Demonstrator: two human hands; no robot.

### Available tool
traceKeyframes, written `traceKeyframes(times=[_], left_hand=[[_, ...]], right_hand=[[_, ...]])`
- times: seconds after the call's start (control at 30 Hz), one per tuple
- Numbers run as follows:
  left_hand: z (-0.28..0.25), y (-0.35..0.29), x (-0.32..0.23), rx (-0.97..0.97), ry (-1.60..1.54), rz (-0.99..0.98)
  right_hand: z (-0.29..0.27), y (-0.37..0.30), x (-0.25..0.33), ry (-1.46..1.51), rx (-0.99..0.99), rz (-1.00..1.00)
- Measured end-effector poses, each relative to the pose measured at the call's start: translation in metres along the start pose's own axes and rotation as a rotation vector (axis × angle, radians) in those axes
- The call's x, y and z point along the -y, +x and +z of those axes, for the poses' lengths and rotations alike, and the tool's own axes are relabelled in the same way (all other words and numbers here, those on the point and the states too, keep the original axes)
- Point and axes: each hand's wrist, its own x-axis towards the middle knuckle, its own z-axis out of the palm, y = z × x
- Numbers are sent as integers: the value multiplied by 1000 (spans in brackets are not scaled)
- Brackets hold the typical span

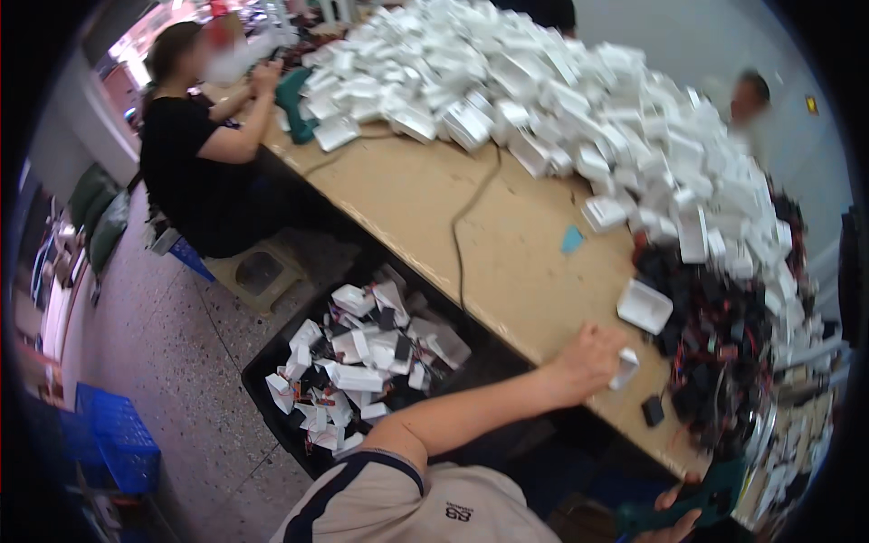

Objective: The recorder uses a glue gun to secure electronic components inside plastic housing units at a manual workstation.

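Left hand (587, 360) is fisted, fingers clamped on a small white plastic case (624, 368) at the near edge of the wooden table (507, 244). Right hand (681, 511), just below that edge, is wrapped around a teal power screwdriver (697, 507). Looks like mid-assembly: case picked, tool idle. Next move needs case and driver tip aligned. A small black module (653, 411) lies on the table beside the case.
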Motion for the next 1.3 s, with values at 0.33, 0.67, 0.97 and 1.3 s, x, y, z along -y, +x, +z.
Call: traceKeyframes(times=[0.33, 0.67, 0.97, 1.3], left_hand=[[6, 9, 25, -9, -55, 38], [2, 6, 14, 55, -12, 33], [3, 5, 17, 49, -20, 41], [9, 3, 16, -28, -83, 39]], right_hand=[[101, 1, 58, 1272, 279, 59], [144, 7, 58, 1343, 395, 180], [165, 18, 71, 1353, 451, 189], [168, 21, 67, 1333, 432, 211]])
